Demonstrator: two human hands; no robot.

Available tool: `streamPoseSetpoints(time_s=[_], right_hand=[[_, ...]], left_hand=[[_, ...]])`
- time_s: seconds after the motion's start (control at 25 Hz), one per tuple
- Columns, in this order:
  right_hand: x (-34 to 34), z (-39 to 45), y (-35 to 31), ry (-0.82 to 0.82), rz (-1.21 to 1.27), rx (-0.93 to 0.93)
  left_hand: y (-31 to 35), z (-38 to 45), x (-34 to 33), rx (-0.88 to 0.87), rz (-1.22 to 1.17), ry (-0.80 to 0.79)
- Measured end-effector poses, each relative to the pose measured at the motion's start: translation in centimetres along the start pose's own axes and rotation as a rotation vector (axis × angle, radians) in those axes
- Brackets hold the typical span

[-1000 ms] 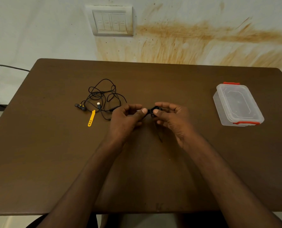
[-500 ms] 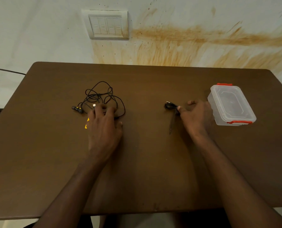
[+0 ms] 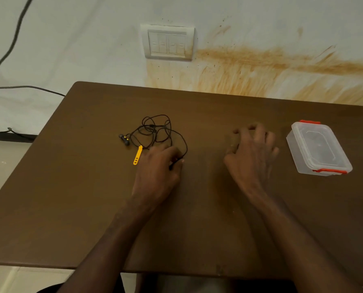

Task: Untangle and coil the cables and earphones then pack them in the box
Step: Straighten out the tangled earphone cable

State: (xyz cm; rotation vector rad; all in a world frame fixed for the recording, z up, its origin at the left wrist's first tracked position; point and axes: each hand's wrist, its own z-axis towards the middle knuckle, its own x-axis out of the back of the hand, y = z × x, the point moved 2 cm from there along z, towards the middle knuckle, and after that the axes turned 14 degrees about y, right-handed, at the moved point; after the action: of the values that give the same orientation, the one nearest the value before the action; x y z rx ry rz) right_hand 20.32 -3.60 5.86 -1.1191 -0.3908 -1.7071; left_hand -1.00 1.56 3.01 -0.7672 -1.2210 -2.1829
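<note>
- Earphones (image 3: 155, 132) lie in a loose black tangle on the brown table (image 3: 91, 208), left of the frame's centre; the two buds with yellow accents sit at the tangle's left end, side by side.
- No brand, label or writing can be read on the earphones, the box or anything else in view.
- Yellow cable tie (image 3: 138, 155) lies flat just below and left of the tangle, slanting from upper right to lower left, with small holes near its lower end.
- Left hand (image 3: 157, 172) rests at the lower right edge of the tangle, its fingers curled in and pinching a dark bit of the earphone cord near the thumb.
- Right hand (image 3: 252, 151) is right of centre, palm down, fingers spread and bent toward the tabletop; motion blur hides what lies under it, so I cannot tell whether it holds anything.
- Clear plastic box (image 3: 318, 148) stands at the right of the frame, just beside the right hand but apart from it; its transparent lid is on, with a red clip at the far end and another at the near end. Nothing can be made out inside it.
- Wall switch plate (image 3: 168, 42) sits at upper centre, above the table's far edge, beside a rusty orange stain (image 3: 261, 68) spreading right.
- Dark wall cable (image 3: 9, 47) runs down the upper left of the frame.
</note>
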Motion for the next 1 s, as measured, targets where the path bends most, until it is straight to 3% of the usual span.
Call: streamPoseSetpoints(time_s=[0.08, 0.16, 0.2, 0.32, 0.44, 0.52, 0.6, 0.72, 0.8, 0.92, 1.0], right_hand=[[0.1, -0.6, -2.9, -0.179, 0.338, -0.033], [0.1, -1.6, -5.9, -0.524, 0.833, -0.321], [0.0, -1.9, -6.8, -0.592, 0.978, -0.434], [-0.2, -1.5, -7.1, -0.487, 1.101, -0.644], [-0.2, -0.1, -5.4, -0.336, 1.251, -1.036], [-0.7, 0.4, -4.2, -0.28, 1.294, -1.181], [-1.1, 0.6, -3.6, -0.315, 1.22, -1.144], [-0.6, 0.2, -4.5, -0.536, 1.05, -0.822], [0.1, -0.8, -6.1, -0.675, 1.07, -0.624], [0.8, -2.1, -8.5, -0.802, 1.124, -0.32], [0.9, -2.4, -8.9, -0.917, 1.21, -0.22]], left_hand=[[1.0, -0.5, 0.4, -0.051, -0.137, -0.07], [1.3, -1.0, 0.5, -0.07, -0.209, -0.164], [1.1, -1.2, 0.4, -0.077, -0.23, -0.218], [-0.1, -1.3, 0.4, -0.019, -0.242, -0.319], [-1.7, -0.7, 1.2, 0.085, -0.168, -0.3], [-2.9, -0.4, 2.0, 0.129, -0.123, -0.303], [-4.0, -0.4, 2.7, 0.149, -0.055, -0.292], [-4.6, -0.1, 3.5, 0.152, -0.061, -0.128], [-3.9, 0.2, 3.8, 0.385, -0.307, -0.06], [-2.2, 0.1, 2.6, 0.871, -0.753, -0.275], [-1.8, 0.1, 1.9, 1.1, -0.993, -0.301]])
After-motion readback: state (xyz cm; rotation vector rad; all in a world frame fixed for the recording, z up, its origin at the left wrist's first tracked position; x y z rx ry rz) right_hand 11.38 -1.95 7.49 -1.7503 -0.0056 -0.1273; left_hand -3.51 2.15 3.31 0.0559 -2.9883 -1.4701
